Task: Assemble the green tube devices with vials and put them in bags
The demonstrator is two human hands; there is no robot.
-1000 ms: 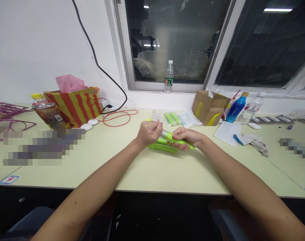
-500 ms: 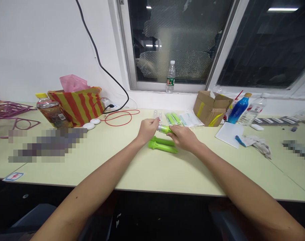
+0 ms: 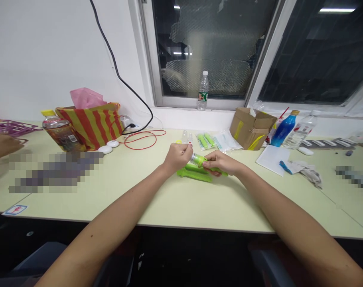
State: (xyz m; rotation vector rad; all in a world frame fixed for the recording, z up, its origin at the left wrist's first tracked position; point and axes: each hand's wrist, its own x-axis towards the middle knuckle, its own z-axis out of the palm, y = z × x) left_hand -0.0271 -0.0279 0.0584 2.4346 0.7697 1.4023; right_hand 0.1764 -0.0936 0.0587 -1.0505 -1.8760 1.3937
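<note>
A lime-green tool with a clear front part (image 3: pixel 198 160) is held between my two hands above the table. My left hand (image 3: pixel 178 156) is closed around its clear end. The fingers of my right hand (image 3: pixel 219 162) wrap round its green handle, which sticks out past the palm. Beneath them, green plastic pieces (image 3: pixel 195 173) lie side by side on the table. Behind my hands are two green pieces in a clear bag (image 3: pixel 206 140) and small clear plastic parts (image 3: pixel 187 136). A yellow ring (image 3: pixel 178 142) lies just behind my left hand.
On the left stand a striped bag (image 3: pixel 93 125) and a tea bottle (image 3: pixel 63 133); another person's hand (image 3: pixel 3 145) is at the far left. A cardboard box (image 3: pixel 249 129), blue bottle (image 3: pixel 284 129), white paper (image 3: pixel 270 160) and glove (image 3: pixel 308 172) are on the right.
My right hand has turned and moved slightly, showing more of the handle. A yellow ring now shows behind my left hand. The other person's hand has come further into view.
</note>
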